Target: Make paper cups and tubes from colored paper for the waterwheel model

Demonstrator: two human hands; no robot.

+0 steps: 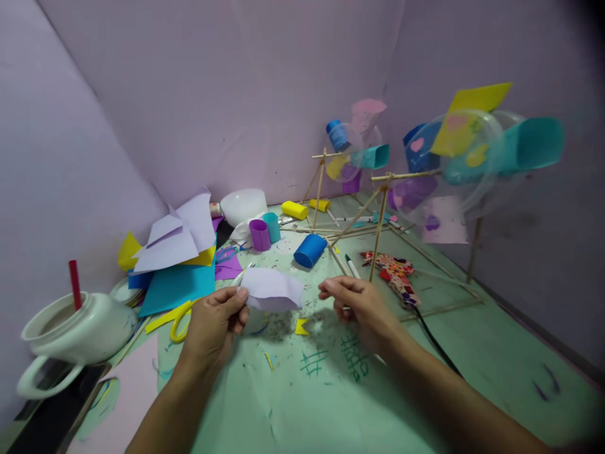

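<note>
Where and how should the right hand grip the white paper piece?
Probably pinch the white paper piece by its free right edge, the right hand coming from the right: the left hand holds the opposite end, and the paper looks thin.

A pale paper piece (275, 290) — slightly curved — is held at one end by the left hand (220, 318).

Held sheet (275, 291) — smooth matt paper; pot (101, 331) — glossy ceramic look; sticks (379, 232) dull wood; discs (477, 189) clear plastic.
</note>
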